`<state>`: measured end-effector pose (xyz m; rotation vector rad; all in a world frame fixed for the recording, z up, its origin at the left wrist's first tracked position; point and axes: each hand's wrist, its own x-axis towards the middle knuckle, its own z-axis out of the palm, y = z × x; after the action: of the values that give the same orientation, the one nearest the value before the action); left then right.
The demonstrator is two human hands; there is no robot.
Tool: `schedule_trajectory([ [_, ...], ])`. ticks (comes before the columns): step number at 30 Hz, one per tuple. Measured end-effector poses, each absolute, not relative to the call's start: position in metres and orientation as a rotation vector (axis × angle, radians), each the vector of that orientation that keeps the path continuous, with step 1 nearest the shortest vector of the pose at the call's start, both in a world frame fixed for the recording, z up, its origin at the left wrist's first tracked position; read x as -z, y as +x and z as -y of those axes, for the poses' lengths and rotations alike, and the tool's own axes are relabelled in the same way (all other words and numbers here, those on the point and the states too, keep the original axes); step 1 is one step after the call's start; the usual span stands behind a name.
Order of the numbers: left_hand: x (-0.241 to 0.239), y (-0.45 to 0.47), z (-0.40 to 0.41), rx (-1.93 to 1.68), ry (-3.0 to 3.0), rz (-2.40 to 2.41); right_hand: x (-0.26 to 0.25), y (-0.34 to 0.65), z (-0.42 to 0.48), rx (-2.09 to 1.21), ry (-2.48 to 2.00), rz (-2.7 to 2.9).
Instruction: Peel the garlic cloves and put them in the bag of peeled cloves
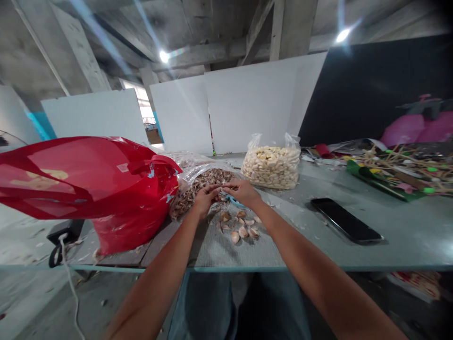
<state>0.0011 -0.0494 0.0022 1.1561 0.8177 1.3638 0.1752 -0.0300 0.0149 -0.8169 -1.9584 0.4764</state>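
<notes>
My left hand (pixel 205 199) and my right hand (pixel 243 191) meet at the fingertips, both closed in a pinch. Between them shows a small pale bit that looks like a garlic clove (pixel 222 190), mostly covered by the fingers. Behind the hands, a clear plastic bag (pixel 198 166) lies open, full of brown garlic skins (pixel 187 192). A light-blue curved thing (pixel 235 202) is partly hidden under my right hand. Several unpeeled garlic cloves (pixel 243 232) lie on the table just in front of my hands.
A big red plastic bag (pixel 130 226) stands left, beside a black adapter (pixel 67 231) with a white cable. Behind to the right is a clear bag of peeled cloves (pixel 272 167). A black phone (pixel 345 219) lies at right, with cluttered sticks (pixel 406 163) farther back.
</notes>
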Motion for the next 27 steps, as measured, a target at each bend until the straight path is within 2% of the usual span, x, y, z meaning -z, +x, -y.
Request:
schedule_trajectory([
  [27,-0.002,0.003,0.049,-1.407,1.146,-0.869,-0.022,0.170,0.044,-0.380,-0.954,2.012],
])
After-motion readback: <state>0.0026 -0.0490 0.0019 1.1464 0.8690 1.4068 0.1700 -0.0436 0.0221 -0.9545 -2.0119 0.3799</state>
